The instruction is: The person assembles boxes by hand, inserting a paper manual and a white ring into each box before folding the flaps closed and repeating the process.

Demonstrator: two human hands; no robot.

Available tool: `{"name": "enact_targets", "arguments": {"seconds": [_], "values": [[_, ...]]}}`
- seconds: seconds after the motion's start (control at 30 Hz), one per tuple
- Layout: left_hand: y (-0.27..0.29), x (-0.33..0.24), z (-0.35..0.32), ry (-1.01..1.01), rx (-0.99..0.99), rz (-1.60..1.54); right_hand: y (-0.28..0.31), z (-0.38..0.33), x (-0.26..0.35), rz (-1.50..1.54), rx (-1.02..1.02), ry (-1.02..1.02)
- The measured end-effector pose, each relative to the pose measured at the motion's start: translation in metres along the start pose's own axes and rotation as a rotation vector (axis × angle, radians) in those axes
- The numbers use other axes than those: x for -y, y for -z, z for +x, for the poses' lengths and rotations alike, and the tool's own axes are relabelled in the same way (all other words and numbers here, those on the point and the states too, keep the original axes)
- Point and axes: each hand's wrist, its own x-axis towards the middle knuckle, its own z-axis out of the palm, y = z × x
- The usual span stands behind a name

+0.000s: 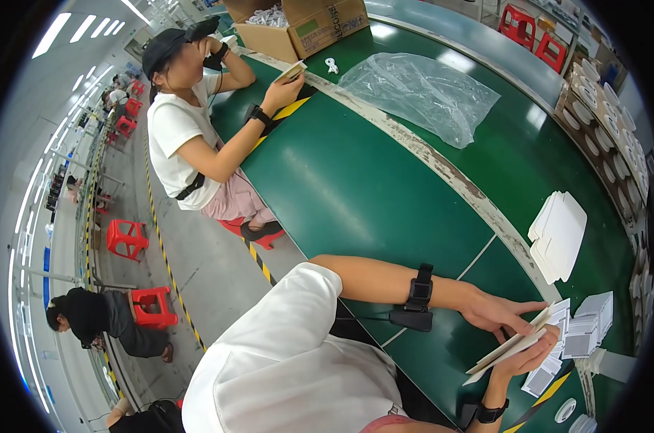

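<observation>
My right hand (523, 356) grips thin, cream-coloured flat card pieces (506, 352), held tilted over the bench with a narrow gap between them. At their upper edge is my left hand (491, 312), its fingers apart and the index finger stretched along the card. Whether the left fingertips press on the card is hard to tell. Just beyond both hands lie printed white sheets (588, 325), fanned out in loose piles. Further up the bench rests a stack of white die-cut cards (559, 234).
A clear plastic bag (421, 94) and a small white cable (332, 66) lie on the green bench (356, 173). An open carton (298, 32) stands at the far end. A seated co-worker (197, 123) holds a card piece. Racked white round parts (608, 130) line the right side.
</observation>
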Motion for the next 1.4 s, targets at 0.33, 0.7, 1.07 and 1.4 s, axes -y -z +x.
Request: {"name": "enact_targets", "arguments": {"seconds": [0.33,0.7,1.07,1.4], "values": [[0.033,-0.028,0.004,-0.462,-0.496,0.133,0.066,-0.018,-0.120,-0.299,-0.089,0.079],[0.054,-0.033,0.009,-0.719,-1.195,0.918,0.047,-0.002,-0.073,-0.253,-0.147,-0.050],[-0.041,-0.012,0.009,-0.019,-0.267,0.443,0.040,-0.007,-0.053,-0.045,-0.135,-0.165],[-0.002,-0.020,0.009,-0.006,-0.220,0.074,0.019,0.007,-0.030,-0.156,0.001,-0.186]]}}
